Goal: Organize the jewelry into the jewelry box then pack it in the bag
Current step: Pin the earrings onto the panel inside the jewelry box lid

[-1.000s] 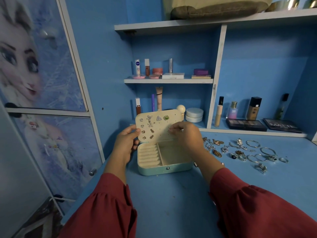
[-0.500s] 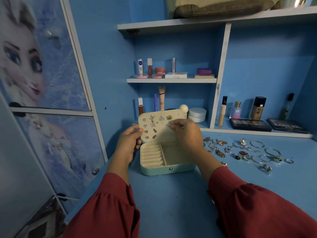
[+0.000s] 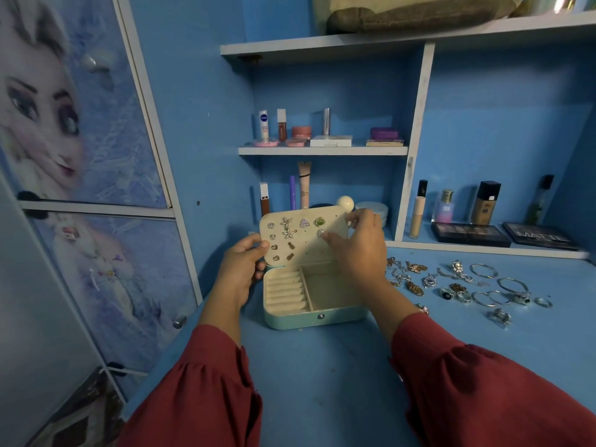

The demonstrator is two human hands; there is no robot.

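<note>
The mint jewelry box (image 3: 300,321) stands open on the blue desk, with ring rolls on its left and a hollow compartment on its right. Its cream lid (image 3: 303,250) is upright and carries several pinned earrings. My left hand (image 3: 240,269) grips the lid's left edge. My right hand (image 3: 359,250) is at the lid's right side, thumb pressing a small silver earring (image 3: 320,233) against the panel below a green stud (image 3: 319,221), fingers curled over the lid's right edge. Loose rings, bangles and pendants (image 3: 458,285) lie on the desk to the right of the box.
Shelves behind the box hold cosmetics bottles (image 3: 483,204), flat palettes (image 3: 469,233) and a white jar (image 3: 374,209). A beige and brown fabric item (image 3: 419,11) sits on the top shelf. A wardrobe door (image 3: 80,156) with a printed cartoon figure stands at the left.
My right hand has lifted slightly along the lid and spread its fingers over the right edge, still with the silver earring. My left hand keeps its hold on the lid.
</note>
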